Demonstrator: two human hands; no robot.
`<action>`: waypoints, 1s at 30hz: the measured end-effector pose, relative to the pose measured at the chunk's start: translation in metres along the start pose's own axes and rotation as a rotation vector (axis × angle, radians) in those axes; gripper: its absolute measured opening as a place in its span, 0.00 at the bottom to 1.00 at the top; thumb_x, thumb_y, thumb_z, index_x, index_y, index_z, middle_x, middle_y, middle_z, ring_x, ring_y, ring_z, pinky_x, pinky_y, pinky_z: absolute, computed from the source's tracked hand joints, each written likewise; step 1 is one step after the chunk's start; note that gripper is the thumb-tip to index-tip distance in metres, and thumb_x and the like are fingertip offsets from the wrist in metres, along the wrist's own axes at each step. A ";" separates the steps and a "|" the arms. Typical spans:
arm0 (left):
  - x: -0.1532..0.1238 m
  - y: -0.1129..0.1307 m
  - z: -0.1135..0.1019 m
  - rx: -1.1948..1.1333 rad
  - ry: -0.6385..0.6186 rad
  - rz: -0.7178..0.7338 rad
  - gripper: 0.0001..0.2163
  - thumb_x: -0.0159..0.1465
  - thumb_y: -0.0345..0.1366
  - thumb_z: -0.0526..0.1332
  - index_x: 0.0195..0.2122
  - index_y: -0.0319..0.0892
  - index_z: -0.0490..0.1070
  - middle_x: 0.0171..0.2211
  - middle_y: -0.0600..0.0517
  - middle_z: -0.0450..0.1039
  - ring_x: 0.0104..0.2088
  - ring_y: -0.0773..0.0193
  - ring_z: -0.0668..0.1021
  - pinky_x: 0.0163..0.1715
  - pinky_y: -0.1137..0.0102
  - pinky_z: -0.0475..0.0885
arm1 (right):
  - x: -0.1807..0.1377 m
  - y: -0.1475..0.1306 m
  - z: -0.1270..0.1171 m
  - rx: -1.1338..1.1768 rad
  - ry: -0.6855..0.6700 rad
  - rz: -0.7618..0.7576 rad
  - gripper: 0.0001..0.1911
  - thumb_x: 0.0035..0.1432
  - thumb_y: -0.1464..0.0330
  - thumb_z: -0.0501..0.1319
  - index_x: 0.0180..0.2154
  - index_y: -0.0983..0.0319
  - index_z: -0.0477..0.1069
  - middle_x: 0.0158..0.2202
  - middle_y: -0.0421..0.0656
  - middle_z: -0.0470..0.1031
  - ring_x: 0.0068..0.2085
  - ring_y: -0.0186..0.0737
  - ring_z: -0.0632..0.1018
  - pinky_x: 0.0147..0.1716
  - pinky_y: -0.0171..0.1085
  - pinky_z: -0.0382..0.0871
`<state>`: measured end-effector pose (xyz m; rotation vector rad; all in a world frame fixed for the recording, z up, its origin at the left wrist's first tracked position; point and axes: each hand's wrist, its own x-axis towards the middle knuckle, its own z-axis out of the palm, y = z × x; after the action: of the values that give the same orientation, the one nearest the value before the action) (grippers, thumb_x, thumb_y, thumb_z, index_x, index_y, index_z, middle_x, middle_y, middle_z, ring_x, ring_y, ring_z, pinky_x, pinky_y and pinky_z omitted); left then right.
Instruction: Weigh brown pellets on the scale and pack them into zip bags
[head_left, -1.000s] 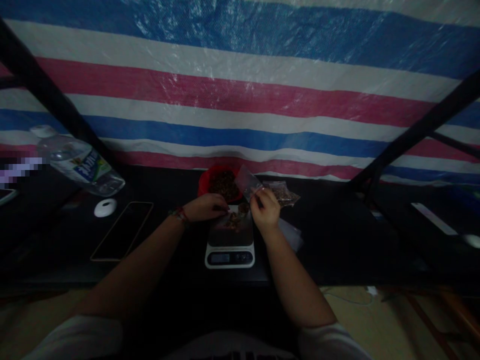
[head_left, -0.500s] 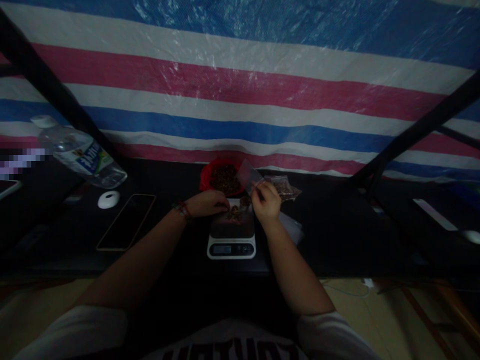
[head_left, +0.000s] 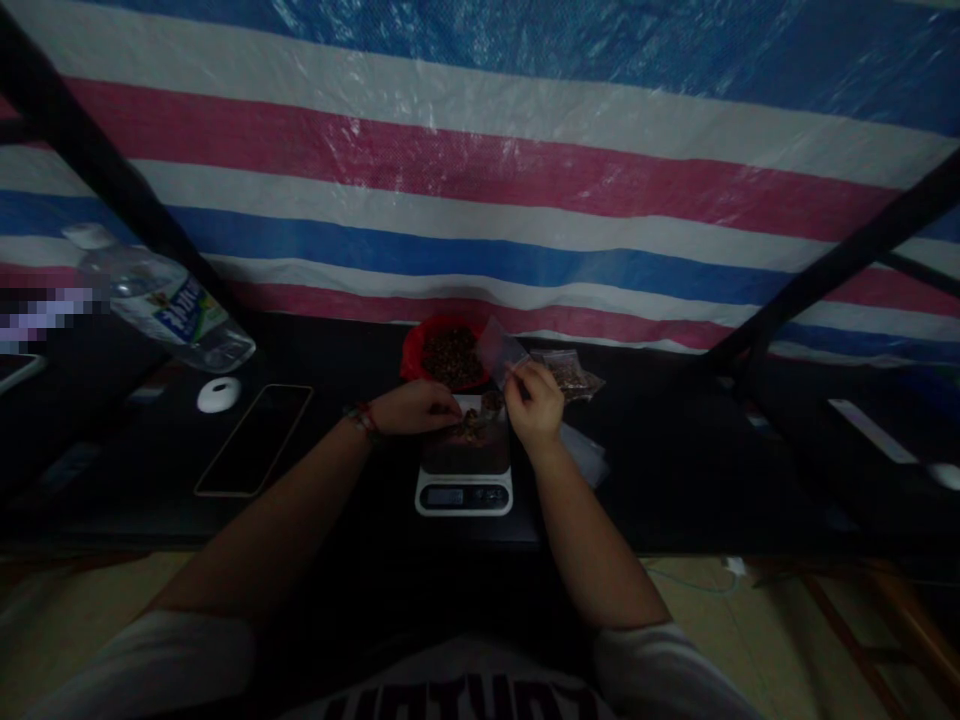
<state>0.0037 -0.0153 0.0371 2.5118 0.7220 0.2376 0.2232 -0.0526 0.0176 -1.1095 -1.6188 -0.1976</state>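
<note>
In the head view, the clear plastic bag (head_left: pixel 501 350) is in the right hand (head_left: pixel 535 402), whose grip pinches it between thumb and fingers above the far right corner of the digital scale (head_left: pixel 465 497); the scale sits near the worktop's (head_left: pixel 675 490) front edge. The film looks very light, limp and rather slippery, so it is probably best held by two layers at the rim, where it should crease rather than break. The left hand (head_left: pixel 420 407) has its thumb and fingers drawn close at the scale plate's left edge, beside the brown dried pieces (head_left: pixel 471 434); whether that grip pinches a piece, I cannot tell. The pieces look light, dry and perhaps brittle, better taken lightly by their sides. Just beyond the scale's far edge, the red container (head_left: pixel 412 362) limits forward movement, as do the filled bags (head_left: pixel 574 375) beyond the right hand; the flat bags (head_left: pixel 586 455) lie by the right forearm. Broader room lies along the worktop toward its right end, while the smartphone (head_left: pixel 255 440) occupies the left side.
</note>
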 end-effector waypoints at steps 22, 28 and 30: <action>0.005 -0.064 0.001 0.434 0.430 -0.174 0.11 0.61 0.30 0.53 0.39 0.41 0.74 0.42 0.47 0.73 0.44 0.59 0.73 0.48 0.64 0.66 | -0.001 0.001 0.000 -0.009 0.046 -0.014 0.10 0.57 0.72 0.56 0.38 0.61 0.75 0.34 0.46 0.76 0.39 0.40 0.77 0.42 0.41 0.74; -0.007 -0.044 0.001 0.392 0.255 0.004 0.12 0.59 0.27 0.53 0.37 0.43 0.76 0.39 0.48 0.73 0.42 0.61 0.72 0.48 0.65 0.66 | 0.000 -0.001 -0.002 -0.005 0.016 0.025 0.10 0.57 0.71 0.56 0.38 0.60 0.75 0.34 0.45 0.76 0.39 0.41 0.76 0.42 0.42 0.74; -0.007 -0.045 0.002 0.362 0.199 -0.011 0.14 0.58 0.26 0.53 0.38 0.43 0.76 0.40 0.48 0.73 0.43 0.61 0.73 0.47 0.66 0.67 | 0.001 -0.002 -0.002 -0.007 0.015 0.031 0.10 0.57 0.71 0.56 0.38 0.60 0.75 0.34 0.45 0.76 0.39 0.41 0.77 0.41 0.42 0.74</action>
<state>-0.0222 0.0126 0.0118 2.8527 0.9277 0.3878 0.2229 -0.0547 0.0199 -1.1348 -1.5875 -0.1913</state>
